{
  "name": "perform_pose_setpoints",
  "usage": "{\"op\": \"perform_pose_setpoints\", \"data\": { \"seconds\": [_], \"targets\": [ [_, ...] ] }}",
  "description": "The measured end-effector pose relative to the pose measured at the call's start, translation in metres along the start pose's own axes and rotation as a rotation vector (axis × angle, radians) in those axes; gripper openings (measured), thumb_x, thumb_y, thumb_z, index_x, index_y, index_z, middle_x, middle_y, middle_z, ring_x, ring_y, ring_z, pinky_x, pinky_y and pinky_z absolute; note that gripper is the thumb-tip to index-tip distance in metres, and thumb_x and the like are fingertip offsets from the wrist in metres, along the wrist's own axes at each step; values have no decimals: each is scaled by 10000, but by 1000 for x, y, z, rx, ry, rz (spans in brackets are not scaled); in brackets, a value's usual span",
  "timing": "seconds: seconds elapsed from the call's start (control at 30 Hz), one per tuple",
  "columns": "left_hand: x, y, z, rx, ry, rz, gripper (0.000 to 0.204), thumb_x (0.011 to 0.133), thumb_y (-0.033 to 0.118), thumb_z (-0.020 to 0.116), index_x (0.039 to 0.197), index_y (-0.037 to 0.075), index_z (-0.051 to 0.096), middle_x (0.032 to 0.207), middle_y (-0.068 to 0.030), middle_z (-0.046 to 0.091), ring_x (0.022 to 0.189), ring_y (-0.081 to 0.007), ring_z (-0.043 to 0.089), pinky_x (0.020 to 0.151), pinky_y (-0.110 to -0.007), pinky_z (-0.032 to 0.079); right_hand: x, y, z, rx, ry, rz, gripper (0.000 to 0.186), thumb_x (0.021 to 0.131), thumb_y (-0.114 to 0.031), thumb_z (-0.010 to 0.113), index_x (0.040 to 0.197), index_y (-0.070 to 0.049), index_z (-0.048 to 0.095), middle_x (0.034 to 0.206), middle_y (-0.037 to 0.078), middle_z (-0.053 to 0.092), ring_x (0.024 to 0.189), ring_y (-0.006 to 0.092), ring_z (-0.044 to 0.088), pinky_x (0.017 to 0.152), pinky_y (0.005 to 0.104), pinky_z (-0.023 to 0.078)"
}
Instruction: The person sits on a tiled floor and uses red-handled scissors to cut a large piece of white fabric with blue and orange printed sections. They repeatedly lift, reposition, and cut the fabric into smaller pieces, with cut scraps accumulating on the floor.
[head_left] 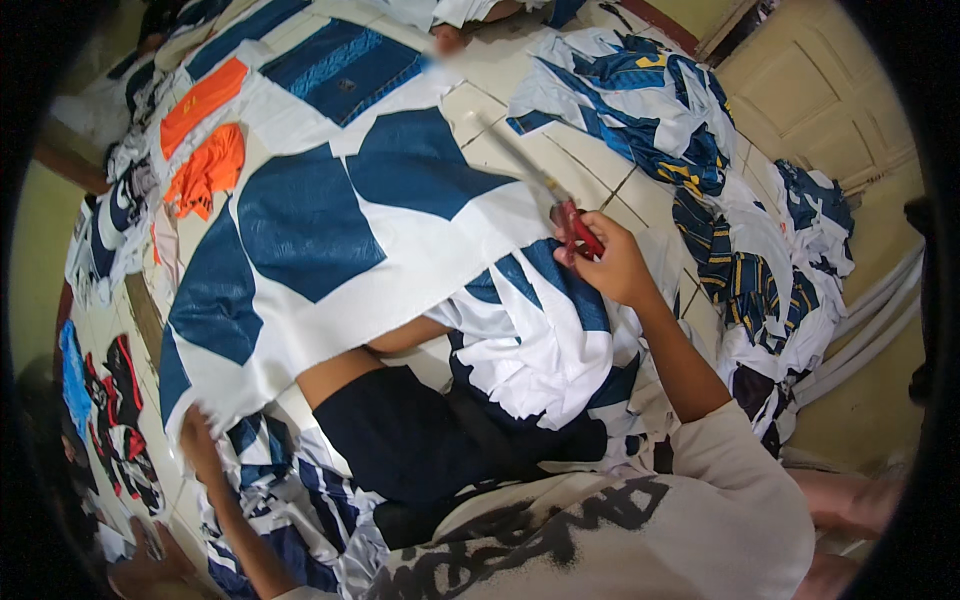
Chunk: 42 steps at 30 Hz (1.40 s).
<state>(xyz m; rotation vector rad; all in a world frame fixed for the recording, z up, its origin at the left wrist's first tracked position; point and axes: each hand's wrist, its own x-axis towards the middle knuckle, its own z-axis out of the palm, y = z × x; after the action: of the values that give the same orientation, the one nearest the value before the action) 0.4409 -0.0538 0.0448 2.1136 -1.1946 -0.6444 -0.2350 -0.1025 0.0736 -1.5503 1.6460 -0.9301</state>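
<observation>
A wide white fabric sheet (pixel 310 225) printed with dark blue panels spreads over the floor and partly over my legs. My left hand (pixel 203 440), slightly blurred, grips its near-left edge. In my right hand (pixel 612 262) is a pair of scissors (pixel 574 228) with red handles, the blurred blades pointing up and left above the sheet's right end. White and blue cut fabric (pixel 535 345) lies bunched across my lap, below the right hand.
Heaps of blue, white and yellow-trimmed fabric (pixel 640 100) run along the right by a door (pixel 820 80). Orange pieces (pixel 205 170) and a blue panel (pixel 340 70) lie at the far side. Red and black clothing (pixel 120 420) is at left. Other people's limbs show around the rim.
</observation>
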Motion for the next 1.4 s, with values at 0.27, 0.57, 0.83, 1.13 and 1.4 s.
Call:
{"op": "perform_pose_setpoints", "data": {
  "seconds": [0.27,0.57,0.83,1.13,1.4],
  "targets": [
    [-140,175,286,-1106,-899,-530,684,978,556,410,1391,13,371,1311,-158,522,1151,-258,561,967,-348,423,-50,-63,2,807,-475,267,472,928,-494,556,1028,-34,520,749,41,594,675,131,594,605,245,465],
    [-95,213,331,-1559,-376,-538,506,993,446,456,1302,46,450,1209,-90,575,1056,-204,579,868,-292,504,-117,-79,50,882,-850,762,557,925,-521,559,1140,-9,511,818,45,549,674,111,541,598,241,453],
    [-103,210,319,-2160,-922,-571,615,1009,450,380,1312,-84,350,1242,-254,517,956,-275,633,1009,-387,463,-133,-95,78,1057,-730,898,483,936,-560,512,1025,-85,515,730,-22,498,621,103,501,560,261,443],
    [-135,216,313,-2134,-863,-509,651,1012,451,369,1422,-45,269,1409,-200,421,1336,-276,382,1140,-398,323,-109,-102,117,908,-593,845,500,913,-581,537,1009,-92,498,720,-30,446,610,94,461,586,267,434],
    [-153,204,313,-1975,-1040,-587,775,981,591,314,1392,-65,337,1369,-172,462,1300,-229,415,1042,-339,387,-75,-107,123,704,-486,708,381,954,-462,549,944,-82,525,666,-33,442,523,86,432,477,239,356]
  ]
}}
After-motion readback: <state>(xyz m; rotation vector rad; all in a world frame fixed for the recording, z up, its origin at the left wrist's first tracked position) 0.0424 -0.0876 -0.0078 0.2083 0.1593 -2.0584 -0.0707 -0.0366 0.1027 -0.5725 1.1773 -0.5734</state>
